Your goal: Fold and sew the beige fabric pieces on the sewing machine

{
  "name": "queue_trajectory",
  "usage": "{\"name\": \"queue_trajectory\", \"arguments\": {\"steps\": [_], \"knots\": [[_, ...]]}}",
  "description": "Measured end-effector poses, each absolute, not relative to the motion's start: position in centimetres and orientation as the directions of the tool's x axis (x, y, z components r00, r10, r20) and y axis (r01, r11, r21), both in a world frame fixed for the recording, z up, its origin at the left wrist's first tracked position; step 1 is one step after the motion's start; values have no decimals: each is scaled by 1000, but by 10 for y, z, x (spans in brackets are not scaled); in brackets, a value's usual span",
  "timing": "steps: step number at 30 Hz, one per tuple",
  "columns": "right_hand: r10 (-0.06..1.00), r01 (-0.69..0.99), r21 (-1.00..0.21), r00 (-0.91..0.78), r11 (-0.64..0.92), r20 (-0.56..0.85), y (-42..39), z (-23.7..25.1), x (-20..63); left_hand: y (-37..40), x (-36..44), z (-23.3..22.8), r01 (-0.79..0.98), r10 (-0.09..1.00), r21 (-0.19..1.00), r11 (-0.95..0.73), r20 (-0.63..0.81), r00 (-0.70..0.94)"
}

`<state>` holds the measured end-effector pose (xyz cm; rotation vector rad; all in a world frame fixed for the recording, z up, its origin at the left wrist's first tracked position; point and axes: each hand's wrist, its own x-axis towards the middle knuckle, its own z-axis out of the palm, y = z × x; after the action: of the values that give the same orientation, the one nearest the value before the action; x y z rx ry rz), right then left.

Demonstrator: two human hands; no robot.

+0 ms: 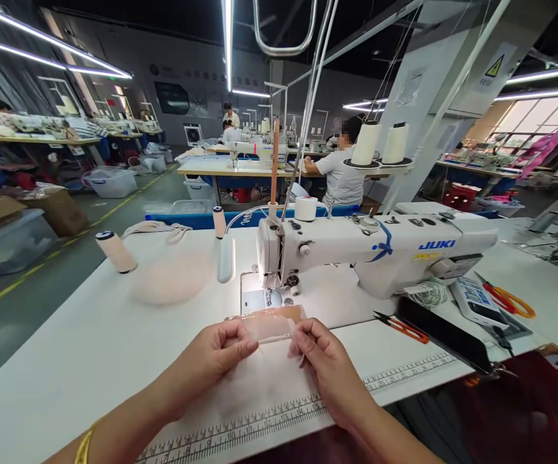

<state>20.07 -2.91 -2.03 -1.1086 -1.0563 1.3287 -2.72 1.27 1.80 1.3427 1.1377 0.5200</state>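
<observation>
A thin, sheer peach fabric piece (273,327) stretches between my hands, just in front of the sewing machine (332,241). My left hand (218,351) pinches its left end between thumb and fingers. At the other end, my right hand (325,354) pinches the right edge. The fabric's far edge lies close to the needle plate (254,301), and I cannot tell whether it touches it. A lamp lights the needle area. Another pale peach piece (175,277) rests on the white table (90,335), left of the machine.
Peach thread cones (116,251) stand at the back left. To the right lie orange-handled thread snips (402,325), a black phone-like object (443,335) and orange-handled scissors (508,299). A printed ruler (254,425) runs along the front edge. A co-worker (344,171) sits beyond the machine.
</observation>
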Motion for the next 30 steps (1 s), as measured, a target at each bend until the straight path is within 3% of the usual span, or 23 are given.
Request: {"name": "queue_trajectory", "arguments": {"steps": [3, 9, 12, 15, 18, 21, 26, 30], "knots": [[994, -170, -984, -98, -63, -46, -31, -20, 197, 19, -36, 24, 352, 802, 920, 171, -338, 493], [973, -133, -984, -215, -116, -86, -33, -22, 206, 40, -19, 25, 312, 811, 929, 200, -336, 480], [956, 84, -992, -269, -97, -116, -26, -15, 228, 49, -7, 21, 310, 793, 936, 164, -312, 524], [946, 319, -947, -314, 32, -74, -10, -2, 243, 51, 2, 21, 318, 746, 943, 100, -283, 603], [891, 327, -935, -453, 138, -27, 13, 6, 240, 51, 4, 22, 286, 705, 955, 78, -256, 661], [834, 308, -945, -546, 112, -79, 35, 3, 227, 52, -2, 20, 245, 722, 964, 102, -241, 648], [884, 285, -950, -466, 125, -24, 44, -10, 216, 57, -11, 10, 275, 782, 948, 160, -292, 551], [912, 354, -910, -406, 217, 60, 37, -12, 214, 58, -6, 8, 374, 819, 923, 94, -285, 498]]}}
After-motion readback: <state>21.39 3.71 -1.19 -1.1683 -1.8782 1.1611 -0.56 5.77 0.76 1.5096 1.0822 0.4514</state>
